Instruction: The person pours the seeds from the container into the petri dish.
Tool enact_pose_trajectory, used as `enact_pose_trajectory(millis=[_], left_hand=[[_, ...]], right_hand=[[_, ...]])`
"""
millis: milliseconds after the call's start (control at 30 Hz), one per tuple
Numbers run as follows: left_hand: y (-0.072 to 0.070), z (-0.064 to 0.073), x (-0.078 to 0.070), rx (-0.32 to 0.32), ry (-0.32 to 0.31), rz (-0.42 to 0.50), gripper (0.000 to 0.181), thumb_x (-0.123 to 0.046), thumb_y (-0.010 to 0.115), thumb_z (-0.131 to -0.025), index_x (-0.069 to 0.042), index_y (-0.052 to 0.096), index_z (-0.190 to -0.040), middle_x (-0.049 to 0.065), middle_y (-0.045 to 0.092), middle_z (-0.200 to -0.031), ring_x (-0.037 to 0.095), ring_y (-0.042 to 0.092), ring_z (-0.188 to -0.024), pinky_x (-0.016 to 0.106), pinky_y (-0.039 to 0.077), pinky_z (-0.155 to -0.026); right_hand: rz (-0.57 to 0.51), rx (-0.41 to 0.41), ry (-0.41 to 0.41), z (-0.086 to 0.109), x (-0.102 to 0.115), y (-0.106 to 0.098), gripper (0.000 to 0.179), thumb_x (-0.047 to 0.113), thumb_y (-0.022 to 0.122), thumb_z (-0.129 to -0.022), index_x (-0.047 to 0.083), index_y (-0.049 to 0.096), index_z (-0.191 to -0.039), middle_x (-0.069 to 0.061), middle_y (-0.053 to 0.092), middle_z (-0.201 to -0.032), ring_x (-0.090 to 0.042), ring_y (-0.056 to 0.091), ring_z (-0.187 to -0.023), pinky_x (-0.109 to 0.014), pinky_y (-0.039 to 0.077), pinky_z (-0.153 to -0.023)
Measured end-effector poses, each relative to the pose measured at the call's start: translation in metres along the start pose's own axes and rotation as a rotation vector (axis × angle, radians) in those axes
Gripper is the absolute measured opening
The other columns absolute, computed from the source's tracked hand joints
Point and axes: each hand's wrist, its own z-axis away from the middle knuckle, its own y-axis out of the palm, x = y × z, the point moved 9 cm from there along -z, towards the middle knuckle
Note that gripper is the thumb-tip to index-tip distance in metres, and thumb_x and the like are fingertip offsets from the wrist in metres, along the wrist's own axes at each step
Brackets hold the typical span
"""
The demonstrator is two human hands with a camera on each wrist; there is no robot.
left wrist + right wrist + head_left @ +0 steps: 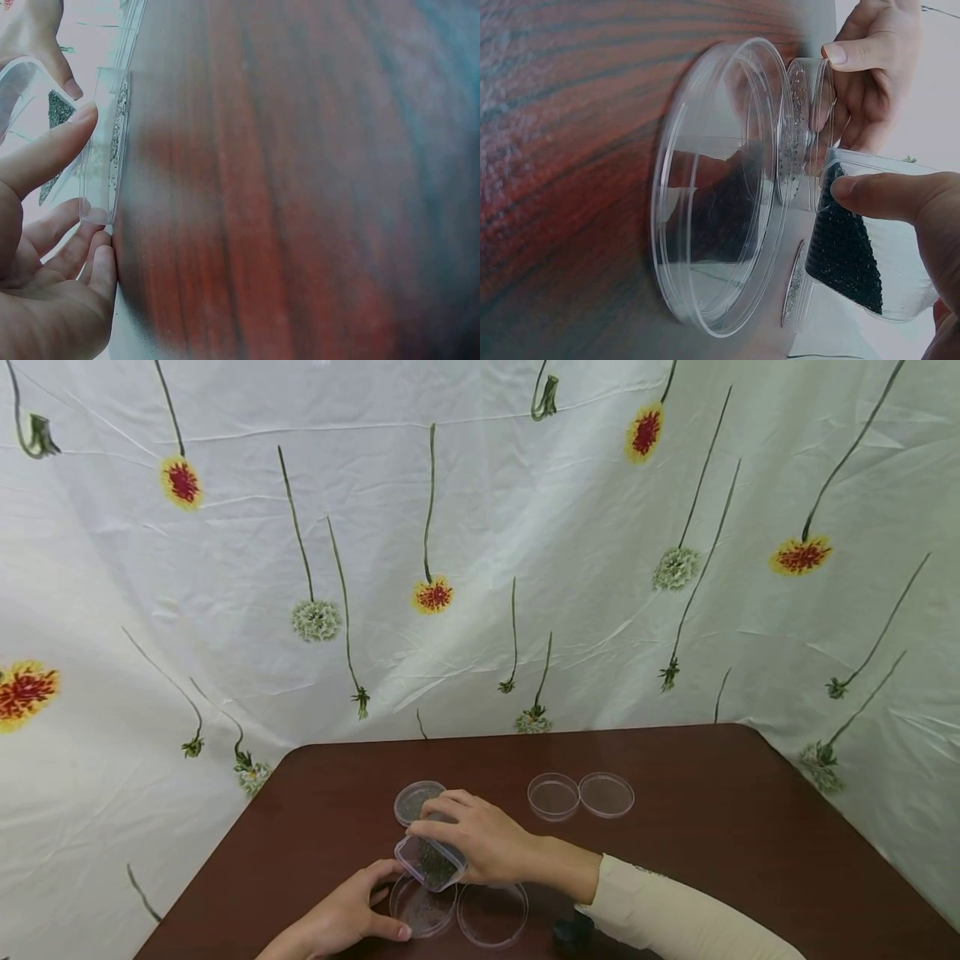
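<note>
- Clear plastic tub [900, 262], gripped between thumb and fingers of the right hand [480, 839], is tilted above the near left dish; dark granules [847, 259] lie banked against its lower side.
- Left hand [348, 910] has its thumb and fingers curved round the near left dish [431, 933], holding it at the edge; dark specks are scattered over its bottom.
- Just beside it stands the near right dish [492, 918], round and transparent; the dark shape seen through its wall from the right wrist is hard to make out, whether contents or reflection.
- Beyond the tub, the far dish [399, 808] carries a greyish, grainy layer, partly hidden by the right hand.
- Further right on the dark red-brown surface [712, 827] are two more clear dishes [607, 795], side by side, their rims seeming to touch.
- Under the pale sleeve [690, 910] a black object [572, 933] shows, partly covered and too dim to identify.
</note>
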Motion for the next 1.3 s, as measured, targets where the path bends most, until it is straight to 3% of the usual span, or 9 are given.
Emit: enact_pose_trajectory(millis=[133, 300, 433, 567, 700, 1067, 1200, 1300], left_hand=[[-0.004, -0.006, 0.017, 0.010, 0.006, 0.001, 0.087, -0.027, 0.094, -0.077, -0.003, 0.050, -0.147, 0.018, 0.043, -0.150, 0.044, 0.036, -0.143, 0.058, 0.037, -0.113], [-0.004, -0.005, 0.015, 0.010, 0.009, -0.001, 0.085, -0.029, 0.094, -0.077, -0.005, 0.050, -0.147, 0.017, 0.044, -0.149, 0.043, 0.037, -0.142, 0.058, 0.037, -0.112], [0.002, 0.003, -0.009, 0.012, 0.031, -0.053, 0.083, -0.026, 0.092, -0.080, 0.000, 0.049, -0.146, 0.019, 0.046, -0.148, 0.041, 0.040, -0.140, 0.055, 0.041, -0.111], [0.010, 0.013, -0.043, 0.012, 0.045, -0.069, 0.080, -0.017, 0.090, -0.082, 0.008, 0.047, -0.145, 0.022, 0.047, -0.145, 0.046, 0.041, -0.138, 0.061, 0.039, -0.110], [0.013, 0.018, -0.058, -0.001, 0.022, -0.032, 0.078, -0.009, 0.089, -0.082, 0.011, 0.046, -0.144, 0.023, 0.047, -0.145, 0.052, 0.038, -0.138, 0.068, 0.034, -0.110], [0.012, 0.016, -0.055, 0.022, 0.010, -0.031, 0.079, -0.014, 0.089, -0.083, 0.011, 0.046, -0.144, 0.024, 0.045, -0.146, 0.050, 0.038, -0.139, 0.066, 0.035, -0.111], [0.012, 0.017, -0.055, 0.012, -0.006, -0.005, 0.079, -0.012, 0.089, -0.082, 0.011, 0.046, -0.144, 0.026, 0.043, -0.147, 0.055, 0.034, -0.140, 0.070, 0.030, -0.111], [0.011, 0.016, -0.054, 0.021, 0.008, -0.035, 0.078, -0.013, 0.089, -0.082, 0.010, 0.047, -0.144, 0.024, 0.044, -0.146, 0.052, 0.036, -0.140, 0.066, 0.034, -0.111]], right_hand=[[0.009, -0.002, -0.002, 0.000, 0.001, 0.000, 0.082, 0.040, 0.094, -0.076, 0.026, 0.055, -0.146, -0.001, 0.050, -0.143, -0.023, 0.044, -0.136, -0.034, 0.046, -0.108], [0.012, -0.007, -0.006, 0.000, 0.002, 0.000, 0.081, 0.039, 0.094, -0.077, 0.026, 0.055, -0.147, -0.001, 0.050, -0.143, -0.023, 0.044, -0.136, -0.035, 0.045, -0.109], [0.011, -0.009, -0.011, 0.000, 0.002, -0.001, 0.081, 0.039, 0.094, -0.077, 0.025, 0.055, -0.147, -0.001, 0.051, -0.143, -0.024, 0.045, -0.135, -0.036, 0.045, -0.109], [0.017, -0.010, -0.010, -0.001, 0.002, -0.001, 0.082, 0.040, 0.094, -0.076, 0.026, 0.055, -0.146, -0.001, 0.050, -0.143, -0.023, 0.045, -0.135, -0.035, 0.045, -0.108], [0.022, -0.010, -0.009, -0.001, 0.002, -0.001, 0.082, 0.040, 0.094, -0.075, 0.026, 0.055, -0.146, 0.000, 0.050, -0.143, -0.023, 0.045, -0.135, -0.035, 0.045, -0.109], [0.015, 0.009, -0.002, 0.000, 0.002, -0.002, 0.084, 0.039, 0.095, -0.075, 0.025, 0.055, -0.148, -0.002, 0.050, -0.145, -0.024, 0.044, -0.136, -0.035, 0.043, -0.110], [0.022, 0.012, -0.009, -0.001, 0.003, -0.002, 0.083, 0.040, 0.094, -0.076, 0.025, 0.055, -0.148, -0.002, 0.050, -0.145, -0.024, 0.044, -0.137, -0.035, 0.043, -0.111], [0.027, 0.018, -0.011, -0.001, 0.003, -0.002, 0.084, 0.040, 0.094, -0.076, 0.025, 0.054, -0.149, -0.002, 0.050, -0.145, -0.024, 0.044, -0.137, -0.035, 0.043, -0.111]])
